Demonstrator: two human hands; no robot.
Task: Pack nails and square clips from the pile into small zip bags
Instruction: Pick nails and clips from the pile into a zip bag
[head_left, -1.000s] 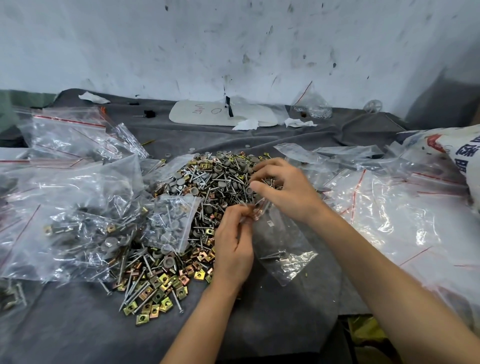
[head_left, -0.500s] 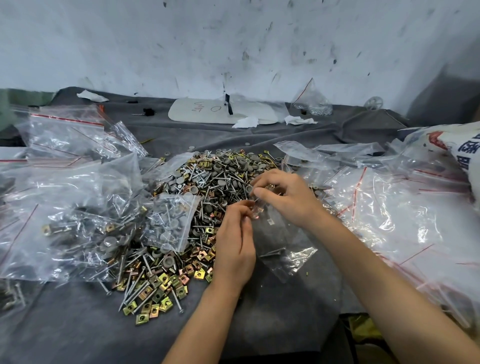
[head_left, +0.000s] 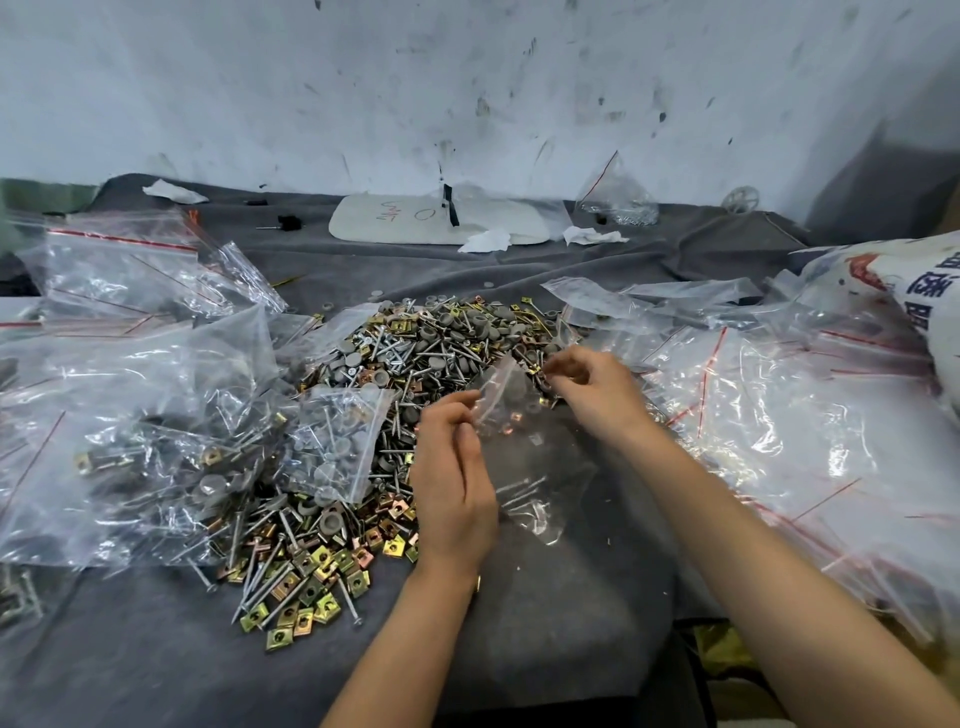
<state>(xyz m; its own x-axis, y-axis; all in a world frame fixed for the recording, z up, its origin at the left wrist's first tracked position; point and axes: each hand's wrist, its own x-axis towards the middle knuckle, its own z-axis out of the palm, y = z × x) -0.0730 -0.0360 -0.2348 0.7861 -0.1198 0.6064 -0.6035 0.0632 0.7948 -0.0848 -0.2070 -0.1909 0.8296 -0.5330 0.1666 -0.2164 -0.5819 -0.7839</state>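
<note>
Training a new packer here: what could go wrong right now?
The left hand pinches the zip bag by one edge of its mouth; the limp mouth may sag shut, so the square clip in the right hand could miss. The nails already inside might pierce the thin film.

1. Left hand (head_left: 452, 483): set on edge, palm turned inward, thumb and fingertips pinching one lip of a zip bag (head_left: 524, 467).
2. Right hand (head_left: 597, 395): knuckles up, fingers curled, thumb and forefinger nipping a square clip (head_left: 538, 370).
3. Hands apart; the right sits farther out than the left.
4. Left forearm (head_left: 400, 639) and right forearm (head_left: 753, 561) bare, angled inward toward each other.
</note>
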